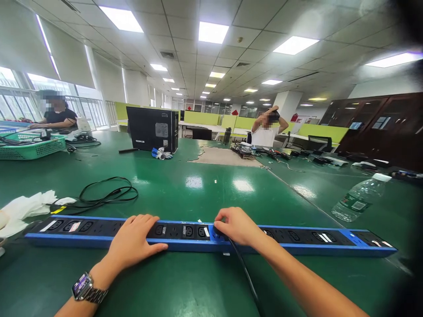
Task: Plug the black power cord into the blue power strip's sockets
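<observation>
On the tabletop (185, 198), the left hand (135, 240), fingers open, should steady the blue power strip (190, 246) at six o'clock, while the right hand (239, 226), fingers seemingly pinching the black plug (219, 231), holds it square.

We see the basket (49, 147) left of the computer (152, 128), the bottle (361, 198) right, all on the table (185, 281).
</observation>
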Motion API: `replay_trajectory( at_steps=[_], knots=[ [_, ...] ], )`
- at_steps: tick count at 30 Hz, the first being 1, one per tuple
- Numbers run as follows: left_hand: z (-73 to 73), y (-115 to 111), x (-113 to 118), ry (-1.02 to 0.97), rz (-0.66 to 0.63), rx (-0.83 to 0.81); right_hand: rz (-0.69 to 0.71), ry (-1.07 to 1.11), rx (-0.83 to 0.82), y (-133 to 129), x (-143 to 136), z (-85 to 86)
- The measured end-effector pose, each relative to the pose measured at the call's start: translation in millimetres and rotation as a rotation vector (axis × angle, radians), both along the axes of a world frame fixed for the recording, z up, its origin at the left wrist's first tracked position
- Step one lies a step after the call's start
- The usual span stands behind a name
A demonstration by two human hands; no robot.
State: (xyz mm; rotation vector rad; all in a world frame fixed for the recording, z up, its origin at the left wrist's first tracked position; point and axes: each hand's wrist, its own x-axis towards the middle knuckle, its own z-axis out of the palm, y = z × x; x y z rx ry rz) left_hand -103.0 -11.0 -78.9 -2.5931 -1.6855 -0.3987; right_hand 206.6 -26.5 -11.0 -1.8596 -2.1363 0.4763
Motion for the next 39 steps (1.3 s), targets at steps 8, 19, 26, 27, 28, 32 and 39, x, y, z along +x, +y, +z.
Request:
replay_trajectory(
  at_steps=[8,19,26,27,28,32,39],
  knots=[
    [-1.8,3,0,0.023,0.0,0.025,-0.083,-0.067,0.092,-5,-2,10.8],
    [-1.8,3,-1,0.027,-0.005,0.043,-0.079,-0.094,0.006,-19,105,4.5],
    [-2.3,3,-1,0.023,-0.006,0.046,-0.085,-0.145,0.017,-22,104,-5.1],
    [-2.3,3,-1,0.02,-0.004,0.044,-0.089,-0.16,0.026,-22,103,-2.1],
    [-2.2,3,-1,0.017,-0.004,0.044,-0.105,-0.164,0.043,-22,100,2.9],
    [-1.6,2,-1,0.007,-0.02,0.053,-0.177,-0.043,0.181,-19,55,31.6],
    [-4.0,1,-1,-0.017,-0.034,0.078,0.088,0.127,0.028,6,-87,18.1]
  ],
)
